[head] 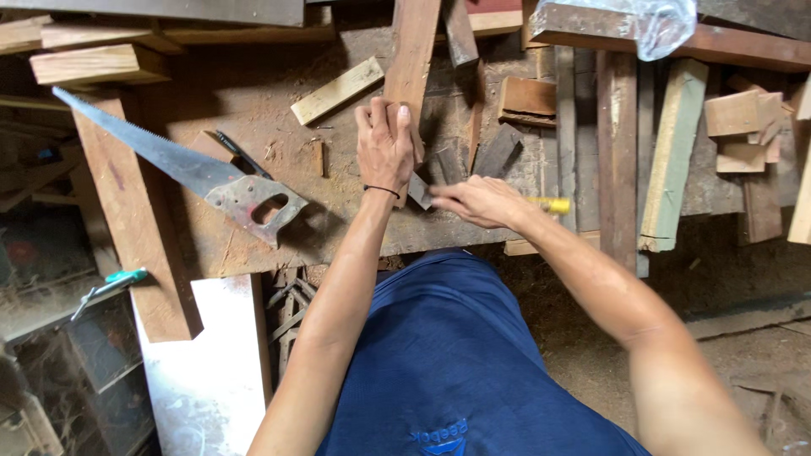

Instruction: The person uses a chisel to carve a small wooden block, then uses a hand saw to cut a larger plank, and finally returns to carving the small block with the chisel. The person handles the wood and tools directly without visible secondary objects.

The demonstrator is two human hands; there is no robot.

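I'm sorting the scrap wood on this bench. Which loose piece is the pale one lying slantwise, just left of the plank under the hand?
The short light block beside the left hand; it is paler than the surrounding offcuts and lies diagonally.

- The right hand (477, 201) covers most of a tool; only a flat metal tip (420, 192) and a yellow end (553, 205) stick out.
- The left hand (384, 145) hides part of the long wood board (414, 46), which runs off the top edge.
- The saw (182, 165) handle looks worn; its teeth are too small to see.
- The clear plastic bag (663, 25) is cut off at the top.
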